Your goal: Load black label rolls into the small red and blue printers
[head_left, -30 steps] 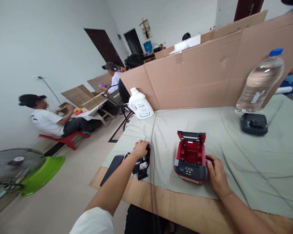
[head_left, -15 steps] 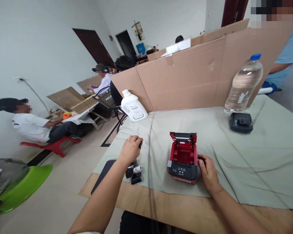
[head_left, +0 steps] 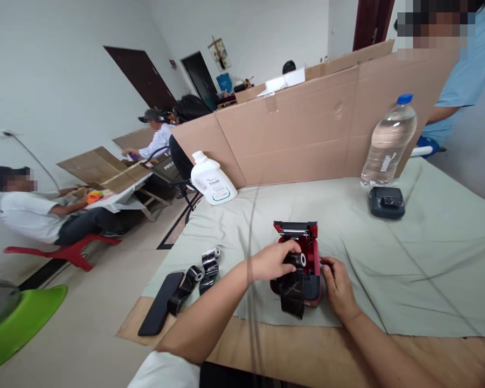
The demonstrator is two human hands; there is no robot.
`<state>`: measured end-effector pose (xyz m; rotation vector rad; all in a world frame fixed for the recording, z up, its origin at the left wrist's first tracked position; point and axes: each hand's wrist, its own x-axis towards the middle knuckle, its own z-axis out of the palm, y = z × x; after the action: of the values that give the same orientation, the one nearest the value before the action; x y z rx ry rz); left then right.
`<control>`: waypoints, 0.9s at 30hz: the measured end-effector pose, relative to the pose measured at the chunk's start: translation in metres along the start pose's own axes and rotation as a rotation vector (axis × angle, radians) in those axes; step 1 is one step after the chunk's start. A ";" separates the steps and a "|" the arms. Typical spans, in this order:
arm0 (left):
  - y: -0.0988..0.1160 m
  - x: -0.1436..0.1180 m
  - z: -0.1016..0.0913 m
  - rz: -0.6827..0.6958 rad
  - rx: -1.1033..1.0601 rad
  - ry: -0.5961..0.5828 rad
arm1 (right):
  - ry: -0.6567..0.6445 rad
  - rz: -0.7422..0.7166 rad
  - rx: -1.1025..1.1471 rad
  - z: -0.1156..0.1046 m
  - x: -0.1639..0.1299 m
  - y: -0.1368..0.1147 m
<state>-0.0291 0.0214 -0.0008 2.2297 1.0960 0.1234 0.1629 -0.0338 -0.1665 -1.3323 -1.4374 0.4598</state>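
Observation:
A small red and black receipt printer (head_left: pixel 314 291) sits on the cloth in front of me, its lid (head_left: pixel 295 225) raised. Over its paper bay, my left hand (head_left: pixel 271 261) is closed on a black paper roll (head_left: pixel 292 295) with a white core; the loose end hangs down across the printer's front. My right hand (head_left: pixel 340 288) has its fingers curled against the printer's right side, steadying contact there. Two more black rolls lie to the left, one roll (head_left: pixel 209 269) farther away and another roll (head_left: pixel 182 292) beside a dark phone-like slab (head_left: pixel 161 303).
A white jug (head_left: pixel 214 180) and a clear water bottle (head_left: pixel 389 143) stand before a cardboard partition (head_left: pixel 299 134). Near the bottle lies a dark boxy device (head_left: pixel 387 202). The cloth-covered table (head_left: pixel 440 280) has a bare wooden front edge. Several people sit beyond.
My left hand has moved right from the rolls to above the printer, carrying a black roll with its end unrolled. My right hand stays at the printer's side. The view has shifted slightly.

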 end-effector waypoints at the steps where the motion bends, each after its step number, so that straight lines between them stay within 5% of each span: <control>1: -0.001 0.009 0.005 -0.007 0.054 -0.015 | 0.011 -0.014 -0.003 -0.001 0.000 -0.001; 6: -0.004 0.025 0.020 -0.030 0.291 -0.047 | 0.024 -0.292 0.016 -0.016 -0.003 -0.020; 13: -0.014 0.022 0.031 0.063 0.269 0.049 | -0.219 -0.756 -0.185 -0.024 -0.013 -0.048; 16: -0.013 0.013 0.033 0.131 0.162 0.211 | -0.205 -0.770 -0.274 -0.021 -0.014 -0.048; 20: -0.011 0.001 0.025 0.220 0.077 0.689 | -0.162 -0.753 -0.281 -0.021 -0.015 -0.046; 22: -0.013 0.001 0.019 0.190 0.137 0.833 | -0.154 -0.757 -0.264 -0.021 -0.016 -0.045; 27: -0.024 0.001 0.020 0.147 0.133 0.683 | -0.157 -0.772 -0.238 -0.021 -0.018 -0.044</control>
<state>-0.0385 0.0226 -0.0306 2.4518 1.3000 0.9562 0.1569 -0.0711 -0.1299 -0.8230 -2.0401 -0.1260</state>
